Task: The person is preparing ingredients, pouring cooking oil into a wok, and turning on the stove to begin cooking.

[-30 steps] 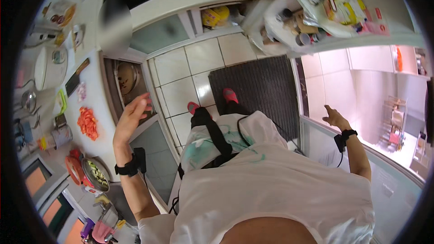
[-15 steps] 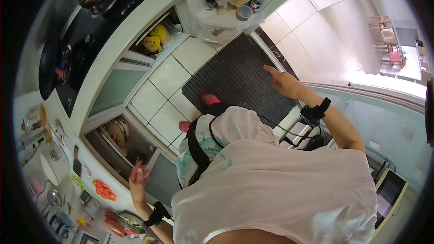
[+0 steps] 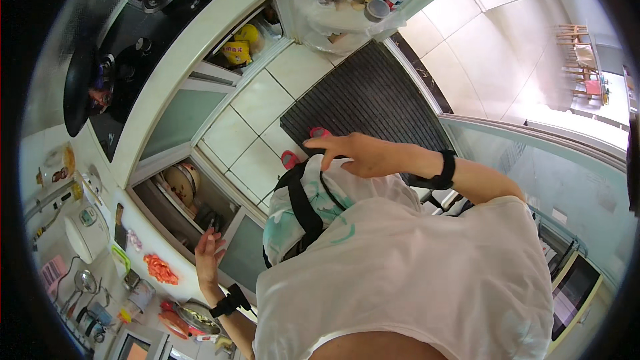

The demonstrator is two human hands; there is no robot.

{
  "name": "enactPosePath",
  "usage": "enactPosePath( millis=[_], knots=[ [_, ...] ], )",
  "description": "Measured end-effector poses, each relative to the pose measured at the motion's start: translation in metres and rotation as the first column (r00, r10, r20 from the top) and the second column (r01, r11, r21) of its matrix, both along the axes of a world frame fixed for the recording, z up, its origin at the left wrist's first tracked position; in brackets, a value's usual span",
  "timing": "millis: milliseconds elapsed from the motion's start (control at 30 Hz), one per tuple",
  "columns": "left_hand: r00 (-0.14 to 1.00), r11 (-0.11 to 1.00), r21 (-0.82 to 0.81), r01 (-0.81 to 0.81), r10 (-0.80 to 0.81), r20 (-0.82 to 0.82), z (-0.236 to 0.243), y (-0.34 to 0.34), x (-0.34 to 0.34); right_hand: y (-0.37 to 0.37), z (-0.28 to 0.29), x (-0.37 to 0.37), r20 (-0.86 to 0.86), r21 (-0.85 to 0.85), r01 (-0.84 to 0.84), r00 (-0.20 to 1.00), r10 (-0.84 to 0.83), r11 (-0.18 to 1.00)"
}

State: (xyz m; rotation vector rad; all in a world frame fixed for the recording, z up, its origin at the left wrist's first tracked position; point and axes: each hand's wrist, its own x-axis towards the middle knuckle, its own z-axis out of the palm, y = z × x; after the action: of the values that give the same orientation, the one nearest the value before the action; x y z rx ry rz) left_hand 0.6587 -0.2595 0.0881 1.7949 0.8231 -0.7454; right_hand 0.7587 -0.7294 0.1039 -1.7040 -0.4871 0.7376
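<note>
My left hand [image 3: 209, 253] is at the counter's edge beside the open lower cabinet [image 3: 160, 210], fingers loosely curled and apart, with nothing visible in them. Inside sit pots or pans [image 3: 179, 183] and a dark object I cannot make out. Left of that hand, the white counter [image 3: 143, 267] holds chopped red food [image 3: 161, 268], a cleaver [image 3: 121, 230] and chopped pale food [image 3: 135, 240]. My right hand [image 3: 343, 155] hangs in mid-air over my clothed thigh, fingers bent and apart, holding nothing.
A black cooktop [image 3: 140, 27] with a wok [image 3: 79, 93] and pot stand runs along the upper left. Cluttered corner shelves [image 3: 347, 13] stand ahead. A dark ribbed mat [image 3: 367, 93] lies by the doorway. A glass panel [image 3: 533, 167] is at my right.
The view has turned rightward, bringing the cooktop fully in. My right hand has swung leftward across my body from near the doorway. My left hand is lower in view, still by the cabinet.
</note>
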Motion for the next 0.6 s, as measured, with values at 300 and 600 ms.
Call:
enactPosePath(
  millis=[300,600],
  knots=[
    [0.992,0.990,-0.098,-0.100,0.107,0.067,0.003,0.022,-0.001,0.048,0.014,-0.004,0.052,-0.056,-0.219,0.974,0.222,0.974],
    [0.989,0.989,-0.116,-0.094,0.105,0.101,-0.005,0.042,0.001,0.019,0.085,-0.007,-0.080,-0.375,-0.287,0.957,0.278,0.881]
  ],
)
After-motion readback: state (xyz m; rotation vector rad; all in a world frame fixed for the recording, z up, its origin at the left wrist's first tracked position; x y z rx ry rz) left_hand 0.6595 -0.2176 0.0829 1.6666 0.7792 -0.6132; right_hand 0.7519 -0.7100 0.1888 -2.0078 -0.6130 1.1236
